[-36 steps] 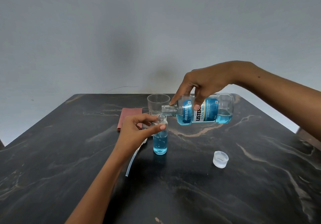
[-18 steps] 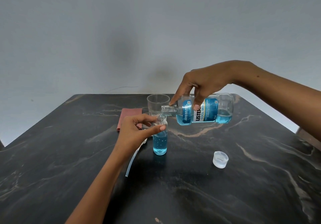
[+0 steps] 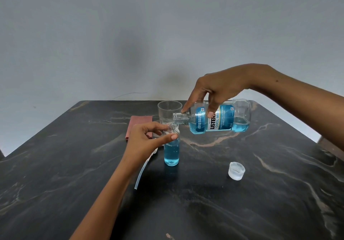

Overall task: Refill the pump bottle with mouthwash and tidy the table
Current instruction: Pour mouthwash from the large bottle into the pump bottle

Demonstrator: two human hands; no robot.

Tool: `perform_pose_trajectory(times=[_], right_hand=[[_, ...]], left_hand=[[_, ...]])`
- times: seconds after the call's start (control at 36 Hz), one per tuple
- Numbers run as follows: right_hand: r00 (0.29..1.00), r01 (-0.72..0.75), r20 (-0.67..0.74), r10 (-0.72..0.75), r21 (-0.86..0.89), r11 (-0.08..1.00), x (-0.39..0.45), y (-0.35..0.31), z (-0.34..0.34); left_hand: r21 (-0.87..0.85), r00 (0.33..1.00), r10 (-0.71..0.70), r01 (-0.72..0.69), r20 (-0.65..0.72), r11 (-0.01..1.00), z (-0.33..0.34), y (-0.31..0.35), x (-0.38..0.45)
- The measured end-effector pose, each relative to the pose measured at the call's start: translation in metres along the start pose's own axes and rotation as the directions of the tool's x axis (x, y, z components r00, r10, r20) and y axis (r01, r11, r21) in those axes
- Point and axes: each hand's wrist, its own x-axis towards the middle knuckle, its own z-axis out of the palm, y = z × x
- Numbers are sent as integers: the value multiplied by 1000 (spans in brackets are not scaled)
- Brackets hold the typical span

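Dark marbled table point(image 3: 260, 193), set against a plain grey wall point(image 3: 111, 34).

Item 1. Small pump bottle point(image 3: 171, 151), clear, upright near the table's middle, partly filled with blue liquid. It was steadied at the neck by the left hand point(image 3: 147, 139), thumb and fingers curled round and pinching it.

Item 2. Mouthwash bottle point(image 3: 219, 119), labelled, uncapped, tipped almost level above the table. It was gripped from above by the right hand point(image 3: 217, 88), fingers wrapped over the body, forefinger laid along the shoulder. Its mouth was held just over the small bottle's opening. Whether liquid was running could not be told.

Item 3. Clear cap point(image 3: 236, 170), lying open side up, well apart to the right.

Item 4. Pump tube point(image 3: 144, 170), lying beside the small bottle, partly hidden by the left forearm.

Item 5. Empty clear tumbler point(image 3: 169, 114), behind the small bottle.

Item 6. Folded reddish cloth point(image 3: 138, 126), left of the tumbler.

Risks noted, as judgement: the narrow neck could be missed if the large bottle were tipped too sharply, and mouthwash spilled on the table. Overfilling was thought possible. The light bottle could be toppled if the pinch loosened.
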Motion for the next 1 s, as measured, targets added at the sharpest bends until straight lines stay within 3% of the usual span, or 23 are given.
perform_pose_trajectory(times=[1.0], right_hand=[[1000,-22,21,21,26,999,2,2,-2]], left_hand=[[3,1000,-2,2,-1,1000,1,-1,1]])
